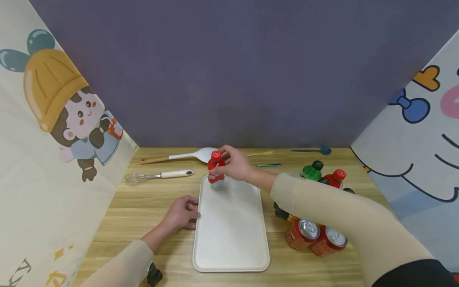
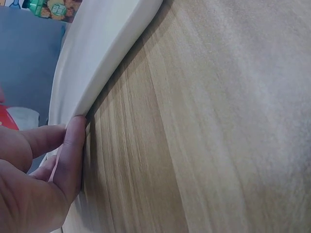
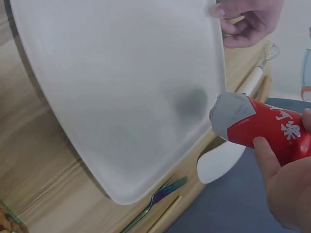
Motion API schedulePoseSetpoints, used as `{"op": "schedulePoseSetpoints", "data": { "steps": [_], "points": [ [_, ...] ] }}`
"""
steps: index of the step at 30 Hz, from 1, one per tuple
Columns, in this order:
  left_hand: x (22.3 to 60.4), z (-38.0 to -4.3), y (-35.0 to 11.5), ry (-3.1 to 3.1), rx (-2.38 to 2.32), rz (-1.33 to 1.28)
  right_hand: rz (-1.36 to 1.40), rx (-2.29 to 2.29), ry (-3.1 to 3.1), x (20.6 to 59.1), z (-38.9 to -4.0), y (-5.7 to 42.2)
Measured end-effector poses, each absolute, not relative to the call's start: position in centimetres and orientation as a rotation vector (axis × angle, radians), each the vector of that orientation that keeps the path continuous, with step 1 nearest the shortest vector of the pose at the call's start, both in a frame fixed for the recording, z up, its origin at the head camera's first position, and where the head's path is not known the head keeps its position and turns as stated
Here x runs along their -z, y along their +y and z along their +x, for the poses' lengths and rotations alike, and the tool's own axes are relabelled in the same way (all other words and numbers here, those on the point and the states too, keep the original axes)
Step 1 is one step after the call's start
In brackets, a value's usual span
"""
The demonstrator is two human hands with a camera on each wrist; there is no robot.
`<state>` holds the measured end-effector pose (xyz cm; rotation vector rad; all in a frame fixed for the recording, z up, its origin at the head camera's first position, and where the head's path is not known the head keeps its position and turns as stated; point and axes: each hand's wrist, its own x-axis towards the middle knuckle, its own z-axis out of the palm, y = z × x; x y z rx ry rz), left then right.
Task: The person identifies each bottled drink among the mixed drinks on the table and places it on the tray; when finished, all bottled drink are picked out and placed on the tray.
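My right hand [image 1: 234, 164] grips a small red-capped soda bottle [image 1: 216, 169] with a red label. The bottle is upright over the far left corner of a white rectangular tray [image 1: 231, 227]. In the right wrist view, the bottle's clear base [image 3: 231, 116] hangs above the tray, and a dark patch shows on the tray surface. At the tray's left edge, my left hand [image 1: 183, 213] holds the rim between thumb and fingers. The left wrist view shows a fingertip [image 2: 77, 126] right against the tray rim [image 2: 114, 60].
Behind the tray lie a white spatula with a wooden handle [image 1: 154, 160], a rainbow-coloured fork [image 3: 160, 194] and a dark spoon [image 1: 324, 150]. A whisk [image 1: 157, 175] is at left. Two red cans [image 1: 301, 235], a green bottle [image 1: 312, 171] and another red-capped bottle [image 1: 335, 178] stand right.
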<state>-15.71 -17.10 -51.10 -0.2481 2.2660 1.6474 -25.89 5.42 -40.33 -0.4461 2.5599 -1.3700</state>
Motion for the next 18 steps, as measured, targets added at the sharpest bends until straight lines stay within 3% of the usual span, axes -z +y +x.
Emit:
{"op": "schedulePoseSetpoints", "data": {
  "steps": [18],
  "points": [
    [51.1,-15.7,-16.9,2.261,-1.622,-0.253,-0.479,1.316,2.609,43.1,-25.9,3.5]
  ]
}}
